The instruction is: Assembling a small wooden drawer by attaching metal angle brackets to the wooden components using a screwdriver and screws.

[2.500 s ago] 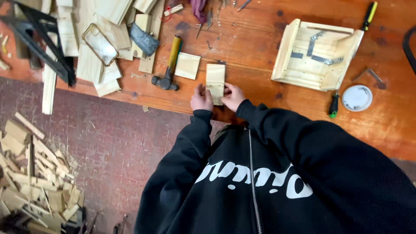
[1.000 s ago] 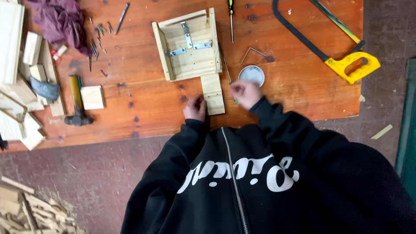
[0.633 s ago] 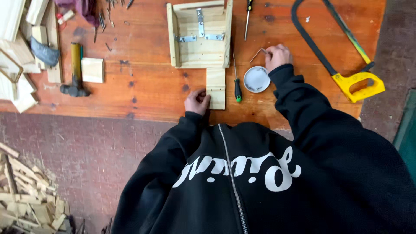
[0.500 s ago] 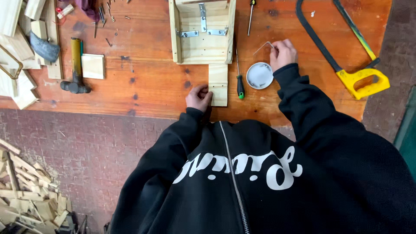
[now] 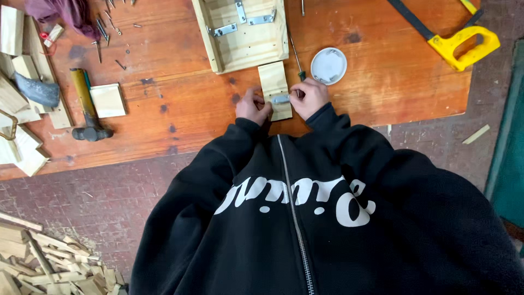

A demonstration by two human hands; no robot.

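Pinching a small metal hinge (image 5: pixel 280 99) onto the wood block (image 5: pixel 274 87) at the surface's (image 5: pixel 180 120) near edge, my left hand (image 5: pixel 252 105) and right hand (image 5: pixel 309 96) could let it skew if the block slides.

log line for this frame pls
left hand: steadies small wood block | right hand: sets metal bracket on block | nearby: screwdriver, white lid
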